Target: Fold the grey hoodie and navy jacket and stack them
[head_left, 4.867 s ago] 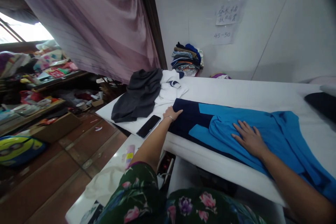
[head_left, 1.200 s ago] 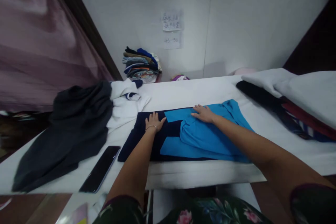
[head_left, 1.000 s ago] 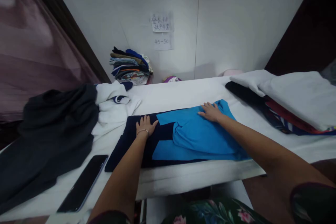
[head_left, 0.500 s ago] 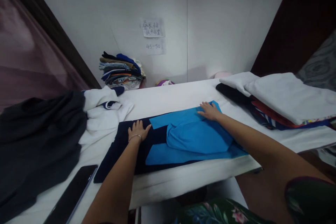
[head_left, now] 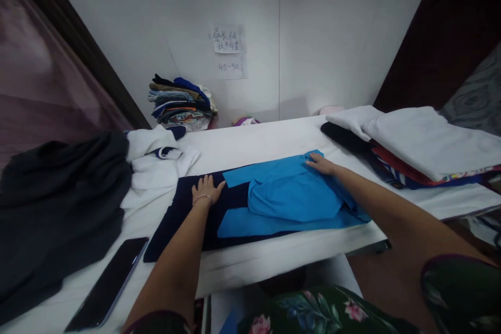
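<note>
A navy and bright blue garment (head_left: 295, 195) lies across the bed-like white surface in front of me, its sides folded inward and its blue part loosely bunched in the middle. On the navy end, my left hand (head_left: 207, 191) rests flat with the fingers spread; a thin bracelet circles that wrist. My right hand (head_left: 321, 164) lies on the blue cloth near its far right corner, fingers stretched out over the fabric and gripping nothing that I can see.
Left of the garment are a dark grey garment (head_left: 62, 203), crumpled white clothing (head_left: 154, 177) and a black phone (head_left: 111, 282). A stack of folded clothes (head_left: 422, 141) lies right. Another folded pile (head_left: 180, 104) stands by the wall, below handwritten paper notes (head_left: 230, 52).
My right hand has slid slightly right along the blue cloth toward its corner. The left hand stays on the navy end. The view has shifted slightly.
</note>
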`<state>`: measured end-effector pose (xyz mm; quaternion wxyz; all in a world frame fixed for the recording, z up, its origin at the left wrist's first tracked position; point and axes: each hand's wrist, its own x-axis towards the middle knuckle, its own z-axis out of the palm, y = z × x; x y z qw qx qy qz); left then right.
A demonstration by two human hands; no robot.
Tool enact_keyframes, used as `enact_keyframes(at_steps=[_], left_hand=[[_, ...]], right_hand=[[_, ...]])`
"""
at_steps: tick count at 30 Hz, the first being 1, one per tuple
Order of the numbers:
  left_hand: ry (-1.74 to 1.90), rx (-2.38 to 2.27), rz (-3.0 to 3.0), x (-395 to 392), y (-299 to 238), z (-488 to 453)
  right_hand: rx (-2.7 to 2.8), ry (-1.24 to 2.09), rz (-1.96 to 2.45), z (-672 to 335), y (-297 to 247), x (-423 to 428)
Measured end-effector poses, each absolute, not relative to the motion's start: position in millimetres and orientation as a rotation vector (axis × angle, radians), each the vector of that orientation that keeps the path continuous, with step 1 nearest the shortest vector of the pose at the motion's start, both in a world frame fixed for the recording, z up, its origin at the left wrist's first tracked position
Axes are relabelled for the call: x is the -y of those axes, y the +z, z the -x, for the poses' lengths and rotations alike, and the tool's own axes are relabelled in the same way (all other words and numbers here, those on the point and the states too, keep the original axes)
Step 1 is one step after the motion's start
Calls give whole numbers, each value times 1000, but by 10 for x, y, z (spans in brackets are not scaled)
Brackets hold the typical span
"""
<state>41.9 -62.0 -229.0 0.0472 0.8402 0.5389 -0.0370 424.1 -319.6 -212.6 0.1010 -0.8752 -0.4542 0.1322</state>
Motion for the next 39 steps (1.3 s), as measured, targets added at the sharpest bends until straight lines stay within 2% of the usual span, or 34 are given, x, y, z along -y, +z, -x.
enact_keyframes(at_steps=[6,13,21,29,33,36,39], left_hand=[[-118,-1644,-2567,615,-2297,-421],[-104,-1641,-2575,616,-2299,-437],[-100,-1651,-2567,619,-2293,-441],[-94,-1611,-2485,574,-2249,-436],[118,-1528,-2323,460,-2055,-310],[280,-1650,-2300,382,-1930,-63],[251,-1855,-2172,358,-1908,254]], right_hand=[[1296,437,2317,-4247,-1849,3878],[1350,376,2271,-3835,-2228,4653],[1534,-38,2409,-3480,-2514,4628],[1528,77,2375,-3573,-2480,4658],[1525,54,2407,-3625,-2379,4666],[1607,-64,2327,-3516,-2292,4582],[1754,-59,2212,-3263,-2244,4392]])
